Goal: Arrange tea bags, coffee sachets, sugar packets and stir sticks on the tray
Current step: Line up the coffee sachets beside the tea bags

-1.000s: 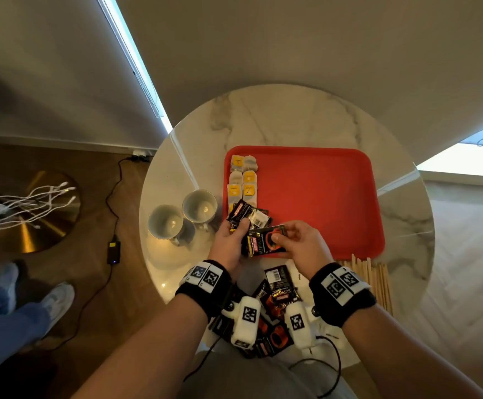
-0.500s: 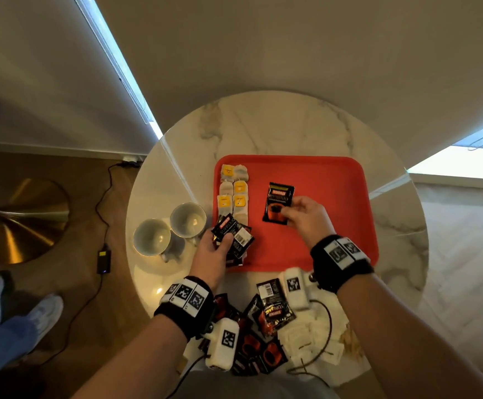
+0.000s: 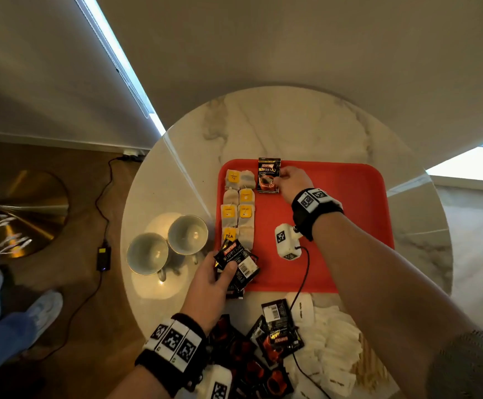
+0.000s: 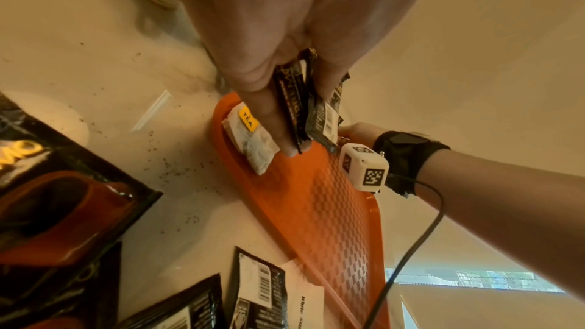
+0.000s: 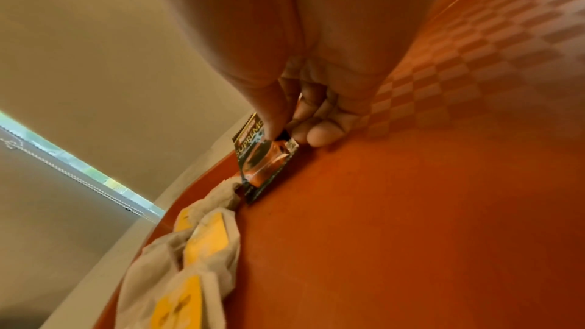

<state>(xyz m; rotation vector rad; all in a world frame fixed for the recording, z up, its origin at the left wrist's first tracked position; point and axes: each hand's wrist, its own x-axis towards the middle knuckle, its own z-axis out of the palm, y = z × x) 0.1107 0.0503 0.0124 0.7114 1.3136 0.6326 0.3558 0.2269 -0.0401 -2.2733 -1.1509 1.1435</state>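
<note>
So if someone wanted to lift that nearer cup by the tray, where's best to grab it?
Probably by the handle of the nearer cup: it sticks out toward the person on the table's near side. Come from there; the other cup stands close at its far right.

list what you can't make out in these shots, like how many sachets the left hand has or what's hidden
- Sachets in the left hand: head and left wrist views show several fanned, fingers cover the rest; count unclear.
- Stir sticks: head view, right forearm covers most.
- Sugar packets: print too small.
- Coffee sachet under the right hand: whether it lies flat on the tray is unclear.
</note>
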